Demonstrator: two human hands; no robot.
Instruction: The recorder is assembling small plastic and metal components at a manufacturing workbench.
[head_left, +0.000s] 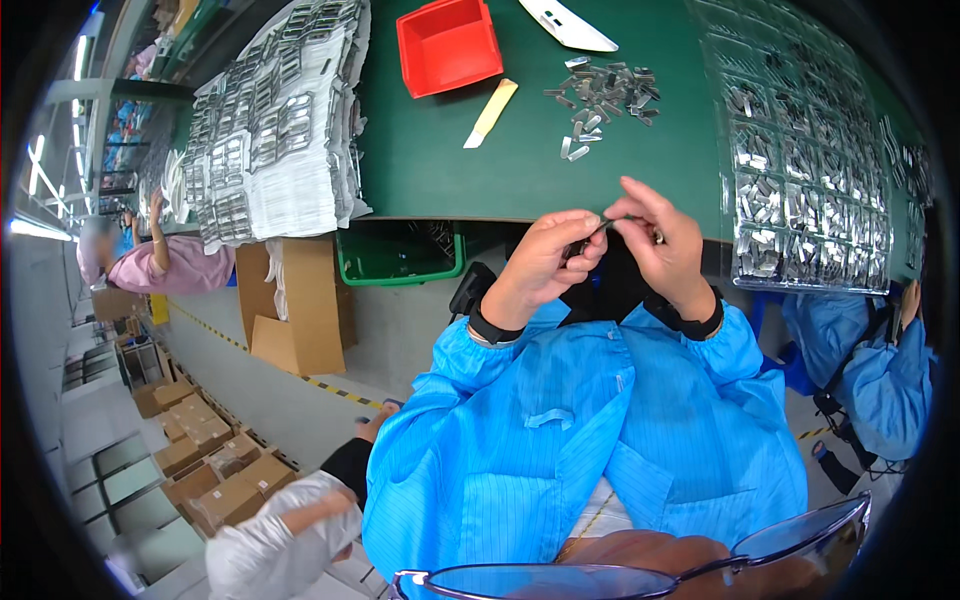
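Note:
My left hand (pixel 548 258) is closed, its thumb and fingers pinching a small dark, thin piece (pixel 603 226) in front of the table's near edge. My right hand (pixel 662 245) meets it there, thumb and index finger at the piece's other end, with another finger raised. The fingers hide most of the piece, so its exact kind cannot be made out. Beyond my hands, a loose heap of small silvery metal pieces (pixel 622 92) lies on the green table (pixel 540 180). Left of the heap is a flat yellow strip with a white end (pixel 492 113).
An open red bin (pixel 450 52) and a white curved piece (pixel 572 24) lie farther back. Clear compartment trays (pixel 800 205) of metal pieces cover the right side; stacked white sheets (pixel 285 185) bearing parts stand left. A green crate (pixel 400 272) sits below the edge. Other people are nearby.

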